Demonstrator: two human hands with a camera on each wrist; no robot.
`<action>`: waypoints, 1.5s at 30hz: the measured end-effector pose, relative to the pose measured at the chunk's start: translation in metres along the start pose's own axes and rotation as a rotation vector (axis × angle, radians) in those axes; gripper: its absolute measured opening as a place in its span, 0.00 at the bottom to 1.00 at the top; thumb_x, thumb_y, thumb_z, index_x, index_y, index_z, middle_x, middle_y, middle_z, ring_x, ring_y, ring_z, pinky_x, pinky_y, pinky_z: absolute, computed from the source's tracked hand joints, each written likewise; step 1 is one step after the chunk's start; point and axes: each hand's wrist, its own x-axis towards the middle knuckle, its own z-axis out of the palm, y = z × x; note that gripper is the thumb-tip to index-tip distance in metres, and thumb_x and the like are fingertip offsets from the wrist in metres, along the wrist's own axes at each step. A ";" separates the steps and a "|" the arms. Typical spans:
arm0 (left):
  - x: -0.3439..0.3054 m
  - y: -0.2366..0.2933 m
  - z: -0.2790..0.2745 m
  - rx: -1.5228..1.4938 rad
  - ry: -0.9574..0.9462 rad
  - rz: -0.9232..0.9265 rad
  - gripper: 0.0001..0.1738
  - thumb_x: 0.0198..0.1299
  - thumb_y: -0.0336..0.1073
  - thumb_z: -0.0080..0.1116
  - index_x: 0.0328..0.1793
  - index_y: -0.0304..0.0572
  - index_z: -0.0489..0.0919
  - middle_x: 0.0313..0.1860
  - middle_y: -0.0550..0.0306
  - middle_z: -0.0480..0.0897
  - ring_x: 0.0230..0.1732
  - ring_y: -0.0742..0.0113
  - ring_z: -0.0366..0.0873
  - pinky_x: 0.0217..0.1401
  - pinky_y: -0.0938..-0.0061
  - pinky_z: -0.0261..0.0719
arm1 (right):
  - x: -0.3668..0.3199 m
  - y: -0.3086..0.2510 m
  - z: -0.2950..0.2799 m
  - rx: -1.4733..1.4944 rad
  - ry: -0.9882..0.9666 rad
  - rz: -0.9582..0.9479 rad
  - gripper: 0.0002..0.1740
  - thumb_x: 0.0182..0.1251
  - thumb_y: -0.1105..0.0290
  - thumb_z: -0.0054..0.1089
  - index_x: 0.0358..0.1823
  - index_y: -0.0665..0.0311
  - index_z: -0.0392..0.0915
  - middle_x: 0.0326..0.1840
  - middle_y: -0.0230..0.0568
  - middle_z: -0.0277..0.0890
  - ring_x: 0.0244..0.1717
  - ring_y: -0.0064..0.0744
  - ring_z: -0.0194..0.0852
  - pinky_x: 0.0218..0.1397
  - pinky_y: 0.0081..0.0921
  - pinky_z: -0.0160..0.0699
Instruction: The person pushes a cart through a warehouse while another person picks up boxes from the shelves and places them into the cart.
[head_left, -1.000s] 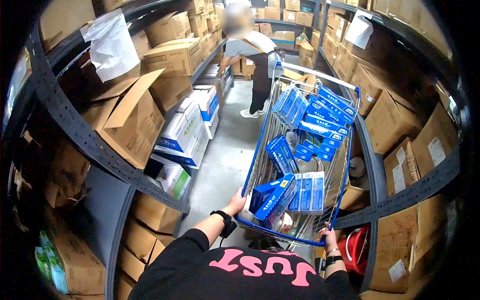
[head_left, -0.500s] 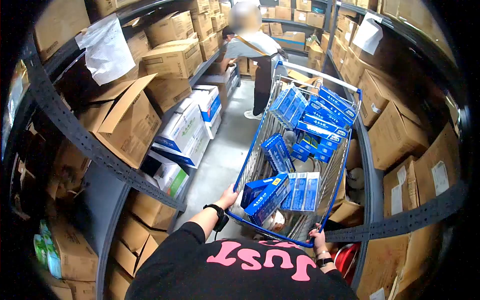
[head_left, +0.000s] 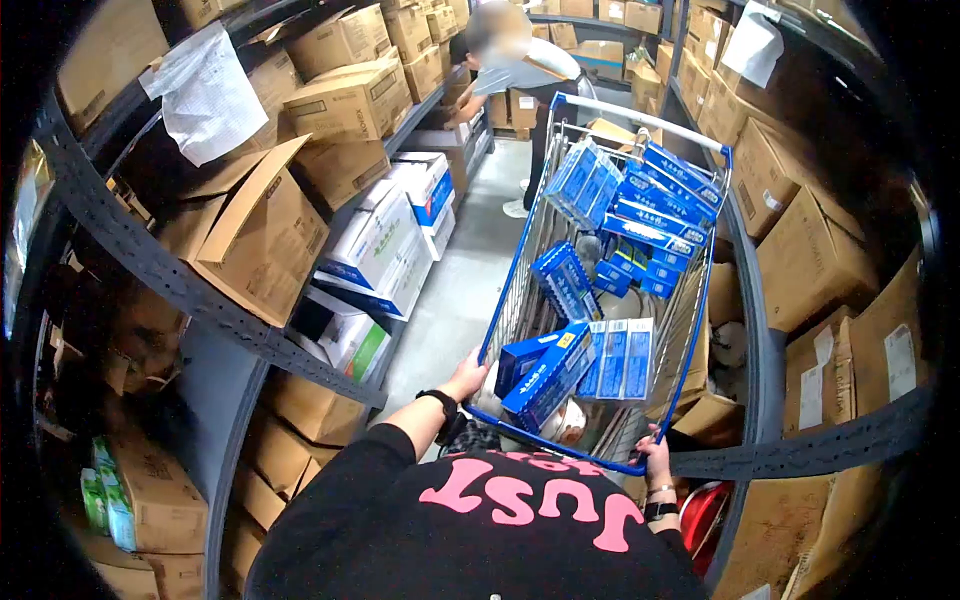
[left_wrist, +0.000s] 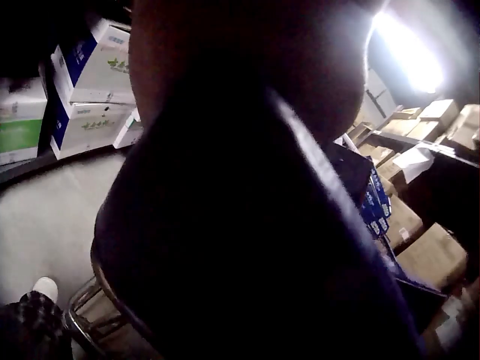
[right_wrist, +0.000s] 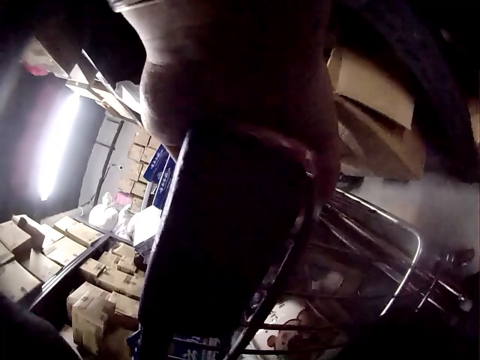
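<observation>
A wire shopping cart (head_left: 645, 122) with a blue rim stands in front of me, loaded with several blue boxes. My left hand (head_left: 468, 378) grips the rim at its near left corner. At the near right corner, my right hand (head_left: 655, 456) holds the same rim with curled fingers. Closest to my hands lie a long blue box (head_left: 550, 378), tilted over another, and a shrink-wrapped pack of blue-and-white boxes (head_left: 618, 358). A round cream item (head_left: 570, 424) shows beneath them. Both wrist views are mostly dark, with the cart frame filling the middle.
Shelves of cardboard boxes line both sides, including an open-flapped carton (head_left: 258, 240) at left. White cartons (head_left: 375, 245) sit low along the aisle floor (head_left: 480, 250). Ahead, a person (head_left: 540, 75) leans toward the left shelf. A red round object (head_left: 706, 520) is low at right.
The cart dips left and nearer in view, then swings back right, with both hands staying on its rim. The person ahead leans further and reaches toward the left shelf.
</observation>
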 end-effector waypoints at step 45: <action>-0.006 0.009 -0.007 -0.011 0.079 0.077 0.21 0.50 0.32 0.40 0.54 0.46 0.62 0.34 0.39 0.73 0.37 0.50 0.73 0.39 0.65 0.69 | 0.021 -0.017 0.006 -0.012 -0.037 0.085 0.32 0.38 0.83 0.44 0.52 0.60 0.54 0.22 0.31 0.60 0.30 0.28 0.63 0.17 0.27 0.72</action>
